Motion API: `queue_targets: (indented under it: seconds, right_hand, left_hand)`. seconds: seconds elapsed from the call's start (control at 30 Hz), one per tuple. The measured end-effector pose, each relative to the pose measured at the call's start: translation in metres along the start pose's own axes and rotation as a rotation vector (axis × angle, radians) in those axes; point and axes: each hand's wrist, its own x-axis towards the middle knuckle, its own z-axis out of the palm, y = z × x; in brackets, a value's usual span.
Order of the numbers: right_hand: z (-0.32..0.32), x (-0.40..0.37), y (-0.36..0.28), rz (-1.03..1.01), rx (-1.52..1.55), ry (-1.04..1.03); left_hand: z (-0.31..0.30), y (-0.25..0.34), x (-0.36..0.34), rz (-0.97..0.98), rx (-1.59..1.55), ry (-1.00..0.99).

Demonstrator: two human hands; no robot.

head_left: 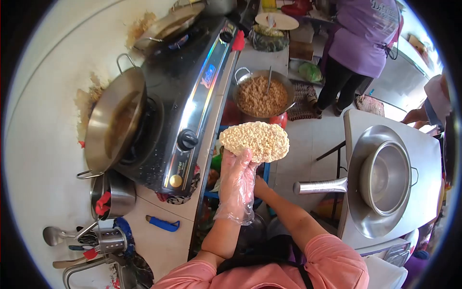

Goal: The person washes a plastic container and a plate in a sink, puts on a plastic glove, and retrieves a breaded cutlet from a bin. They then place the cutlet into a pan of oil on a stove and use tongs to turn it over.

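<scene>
My left hand (237, 180), in a clear plastic glove, holds up a pale oval slab coated in crumbs (255, 141). Its thumb presses on the near edge; most of its fingers are underneath, out of sight. What lies inside the coating does not show. My right hand (261, 188) is lower down, just right of the gloved wrist, and its fingers are hidden. Beyond the slab stands a wok of brown crumbly food (260, 96) with a utensil handle sticking up from it.
At left, a gas stove (178, 106) carries a wok with oil (118, 123) and another pan (171, 24). A blue-handled tool (163, 223) lies on the counter. Steel bowls (385, 178) rest on the white table (428, 159) at right. A person in purple (363, 38) stands ahead.
</scene>
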Motion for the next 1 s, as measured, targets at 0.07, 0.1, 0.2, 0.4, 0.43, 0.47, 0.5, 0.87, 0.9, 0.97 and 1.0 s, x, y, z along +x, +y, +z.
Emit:
queue_targets:
  seconds: [0.07, 0.1, 0.2, 0.4, 0.43, 0.47, 0.5, 0.87, 0.9, 0.97, 1.0]
  right_hand:
    - [-0.019, -0.014, -0.010, 0.022, 0.047, 0.106]
    - [-0.024, -0.022, -0.013, 0.033, 0.072, 0.155]
    - [-0.036, -0.049, -0.023, 0.077, 0.122, 0.159]
    - [-0.028, -0.113, -0.010, 0.197, 0.229, 0.080]
    - [-0.020, -0.124, -0.003, 0.202, 0.221, 0.077]
    - [-0.023, -0.137, 0.000, 0.238, 0.230, 0.075]
    - [-0.027, -0.149, 0.002, 0.273, 0.238, 0.074]
    - [-0.045, -0.231, 0.036, 0.651, 0.378, 0.018]
    - [-0.045, -0.232, 0.038, 0.663, 0.385, 0.046]
    - [-0.043, -0.233, 0.042, 0.682, 0.398, 0.096]
    - [-0.043, -0.232, 0.043, 0.691, 0.407, 0.092]
  left_hand:
    - [0.012, 0.011, -0.005, 0.043, 0.045, -0.005]
    - [0.016, 0.016, -0.007, 0.056, 0.062, 0.000]
    - [0.035, 0.035, -0.015, 0.091, 0.041, -0.060]
    - [0.069, 0.074, -0.029, 0.173, 0.076, -0.137]
    - [0.075, 0.078, -0.034, 0.198, 0.100, -0.144]
    - [0.080, 0.083, -0.037, 0.222, 0.122, -0.145]
    - [0.085, 0.088, -0.040, 0.279, 0.147, -0.154]
    - [0.101, 0.143, -0.043, 1.958, 1.448, -0.430]
    - [0.103, 0.145, -0.042, 1.978, 1.478, -0.420]
    - [0.107, 0.150, -0.034, 2.028, 1.509, -0.422]
    - [0.110, 0.153, -0.028, 2.052, 1.525, -0.419]
